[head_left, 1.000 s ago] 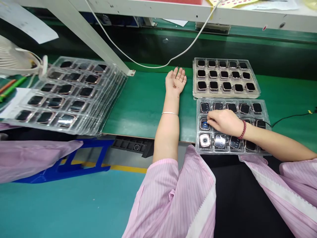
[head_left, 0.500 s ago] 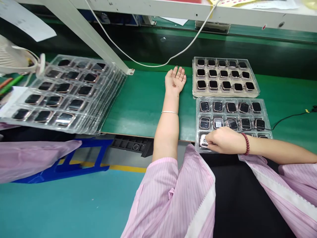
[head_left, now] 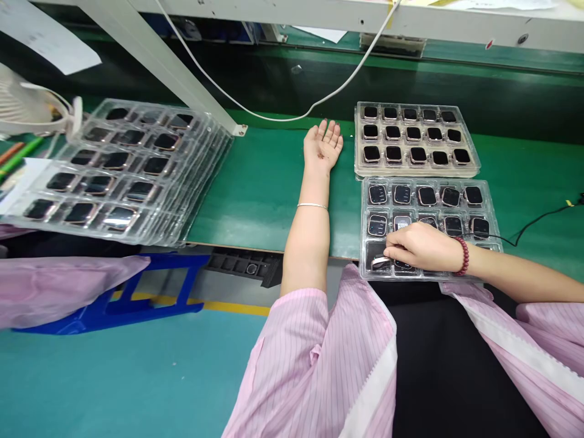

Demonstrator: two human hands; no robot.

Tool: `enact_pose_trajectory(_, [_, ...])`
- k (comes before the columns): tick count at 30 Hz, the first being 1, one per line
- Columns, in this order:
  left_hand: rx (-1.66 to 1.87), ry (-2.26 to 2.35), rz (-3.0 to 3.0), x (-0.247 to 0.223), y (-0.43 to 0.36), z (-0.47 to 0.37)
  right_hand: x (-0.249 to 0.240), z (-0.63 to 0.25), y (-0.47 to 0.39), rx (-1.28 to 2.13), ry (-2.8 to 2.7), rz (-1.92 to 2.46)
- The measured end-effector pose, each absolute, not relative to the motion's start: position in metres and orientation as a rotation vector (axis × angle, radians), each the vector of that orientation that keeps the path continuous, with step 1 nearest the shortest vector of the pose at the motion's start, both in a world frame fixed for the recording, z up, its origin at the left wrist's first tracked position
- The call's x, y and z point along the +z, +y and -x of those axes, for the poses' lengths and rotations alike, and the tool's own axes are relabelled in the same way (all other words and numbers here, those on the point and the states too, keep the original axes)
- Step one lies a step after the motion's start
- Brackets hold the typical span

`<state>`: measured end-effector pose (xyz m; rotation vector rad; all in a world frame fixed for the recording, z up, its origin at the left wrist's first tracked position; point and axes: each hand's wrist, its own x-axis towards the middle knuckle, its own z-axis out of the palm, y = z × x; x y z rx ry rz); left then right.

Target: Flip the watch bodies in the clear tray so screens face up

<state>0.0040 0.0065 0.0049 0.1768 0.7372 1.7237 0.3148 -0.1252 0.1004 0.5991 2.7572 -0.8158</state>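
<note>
Where the green bench (head_left: 264,182) runs, trays (head_left: 426,182) crowd its surface.

Bare green desk (head_left: 264,182) between left tray stack (head_left: 123,170) and two right trays: wide open lane, only left hand (head_left: 323,146) lying palm up at its far end. Near tray (head_left: 490,210) touches far tray (head_left: 469,155); no gap between. White cable (head_left: 274,118) hangs low over far desk. Slanted white strut (head_left: 159,61) blocks far left. Right hand (head_left: 417,246) covers near tray's front row.
</note>
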Motion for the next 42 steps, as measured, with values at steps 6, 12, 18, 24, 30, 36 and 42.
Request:
enact_pose_trajectory(6, [1.722,0.752,-0.183,0.004,0.007,-0.003,0.104,-0.316,-0.125,-0.836,2.745,-0.58])
enact_pose_trajectory(12, [1.726,0.726,-0.151,0.006,0.006,-0.005,0.098,-0.314,-0.13,-0.597,2.829,-0.637])
enact_pose_trajectory(18, [1.725,0.767,-0.195,0.004,0.007,-0.004,0.1,-0.355,-0.134,-0.327,3.013,-0.728])
enact_pose_trajectory(24, [1.738,0.782,-0.196,0.001,0.01,-0.003,0.091,-0.412,-0.145,-0.162,2.927,-0.984])
enact_pose_trajectory(30, [1.737,0.759,-0.154,0.004,0.005,-0.008,0.085,-0.41,-0.152,-0.149,2.866,-0.924])
enact_pose_trajectory(36, [1.745,0.822,-0.165,0.003,0.004,-0.009,0.092,-0.411,-0.144,-0.213,2.869,-0.89])
enact_pose_trajectory(42, [1.756,0.785,-0.115,0.003,0.007,-0.008,0.135,-0.424,-0.131,-0.293,3.047,-0.912])
